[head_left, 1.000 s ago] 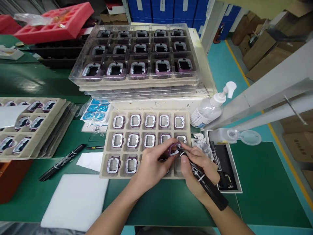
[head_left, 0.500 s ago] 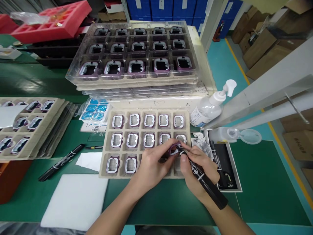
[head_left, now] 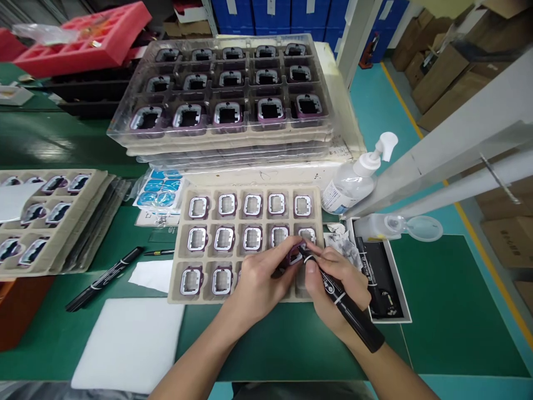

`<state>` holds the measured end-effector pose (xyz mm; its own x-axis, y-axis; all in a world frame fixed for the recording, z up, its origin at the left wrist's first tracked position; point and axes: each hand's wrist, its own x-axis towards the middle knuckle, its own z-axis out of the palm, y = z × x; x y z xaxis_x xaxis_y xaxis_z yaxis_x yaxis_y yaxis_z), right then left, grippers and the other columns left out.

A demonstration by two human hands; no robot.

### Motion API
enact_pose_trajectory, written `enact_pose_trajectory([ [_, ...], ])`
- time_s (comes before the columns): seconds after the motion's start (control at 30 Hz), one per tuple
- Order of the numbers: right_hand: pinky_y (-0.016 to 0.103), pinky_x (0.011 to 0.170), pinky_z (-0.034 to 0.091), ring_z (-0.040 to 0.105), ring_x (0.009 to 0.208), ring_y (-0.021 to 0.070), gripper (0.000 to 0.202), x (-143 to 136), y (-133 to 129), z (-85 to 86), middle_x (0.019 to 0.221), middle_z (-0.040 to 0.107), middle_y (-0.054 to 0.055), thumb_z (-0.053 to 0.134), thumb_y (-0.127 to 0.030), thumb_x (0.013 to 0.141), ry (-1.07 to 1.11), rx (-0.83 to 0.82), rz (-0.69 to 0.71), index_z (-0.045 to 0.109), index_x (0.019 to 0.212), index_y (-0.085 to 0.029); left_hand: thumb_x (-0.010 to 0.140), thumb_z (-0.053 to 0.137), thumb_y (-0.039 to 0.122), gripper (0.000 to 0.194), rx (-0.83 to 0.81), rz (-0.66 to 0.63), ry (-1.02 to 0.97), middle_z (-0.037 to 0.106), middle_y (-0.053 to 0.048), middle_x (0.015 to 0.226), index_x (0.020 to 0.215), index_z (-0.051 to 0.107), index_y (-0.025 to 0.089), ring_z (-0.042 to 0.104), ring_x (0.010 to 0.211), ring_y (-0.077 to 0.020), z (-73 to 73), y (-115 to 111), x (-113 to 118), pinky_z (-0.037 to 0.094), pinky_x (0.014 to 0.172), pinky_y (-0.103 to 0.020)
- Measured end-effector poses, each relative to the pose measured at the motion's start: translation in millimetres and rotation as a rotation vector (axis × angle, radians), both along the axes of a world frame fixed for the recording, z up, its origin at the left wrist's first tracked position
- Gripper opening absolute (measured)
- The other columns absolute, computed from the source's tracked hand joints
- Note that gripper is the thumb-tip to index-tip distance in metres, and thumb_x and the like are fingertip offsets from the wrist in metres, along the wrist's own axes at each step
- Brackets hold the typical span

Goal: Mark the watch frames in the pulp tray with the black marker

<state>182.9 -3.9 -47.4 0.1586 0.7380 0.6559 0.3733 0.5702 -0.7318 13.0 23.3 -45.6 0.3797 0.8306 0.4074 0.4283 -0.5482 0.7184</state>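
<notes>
Above the lower right part of a beige compartment tray, my left hand pinches a small purple frame. My right hand is closed around a black marker, its tip at the frame's inner edge, and its fingertips are beside the frame. Purple frames with silvery inner rims, such as one frame, sit in the tray's compartments. My hands hide some of the lower compartments.
Behind the tray stand stacked clear trays of similar frames. A pump bottle and an open box are at the right. On the left lie another marker, a white pad and more stacked trays.
The whole view has shifted slightly. Both hands keep their hold on the frame and the marker, with almost no other visible movement.
</notes>
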Motion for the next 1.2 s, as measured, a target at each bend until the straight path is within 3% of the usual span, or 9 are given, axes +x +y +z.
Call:
enact_pose_trajectory([
  [0.2,0.04,0.09,0.073,0.082,0.101,0.0257,0.03,0.9,1.6,1.7,0.095,0.076,0.007,0.07,0.008,0.093,0.015,0.018,0.0,0.064,0.109,-0.017,0.104,0.072,0.01,0.047,0.021,0.01,0.033,0.083,-0.008,0.112,0.15,0.064,0.018,0.077,0.081,-0.0121,1.6,-0.1,0.0,0.058,0.072,-0.018],
  [0.7,0.039,0.095,0.072,0.082,0.109,0.0265,0.027,1.3,0.4,-1.6,0.107,0.079,0.009,0.072,0.003,0.095,0.015,-0.022,-0.015,0.067,0.111,-0.018,0.105,0.071,0.009,0.053,0.034,-0.031,0.02,0.081,-0.007,0.108,0.156,0.06,0.02,0.075,0.078,-0.0105,-0.9,2.8,-1.2,0.056,0.071,-0.017],
  [0.83,0.038,0.092,0.071,0.083,0.106,0.0254,0.029,1.2,-0.3,-2.3,0.103,0.079,0.008,0.071,0.005,0.094,0.035,-0.02,-0.018,0.067,0.111,-0.018,0.106,0.07,0.012,0.046,0.03,-0.029,0.032,0.079,-0.004,0.097,0.151,0.063,0.02,0.07,0.069,-0.0099,2.5,3.8,0.0,0.054,0.065,-0.018],
  [1.2,0.038,0.091,0.072,0.083,0.1,0.0248,0.03,0.5,1.6,-2.9,0.095,0.076,0.005,0.071,0.006,0.092,0.042,-0.012,-0.007,0.066,0.108,-0.018,0.104,0.072,0.011,0.048,-0.015,-0.021,0.005,0.08,-0.004,0.097,0.151,0.066,0.019,0.07,0.07,-0.0095,1.3,2.4,-3.7,0.053,0.063,-0.017],
])
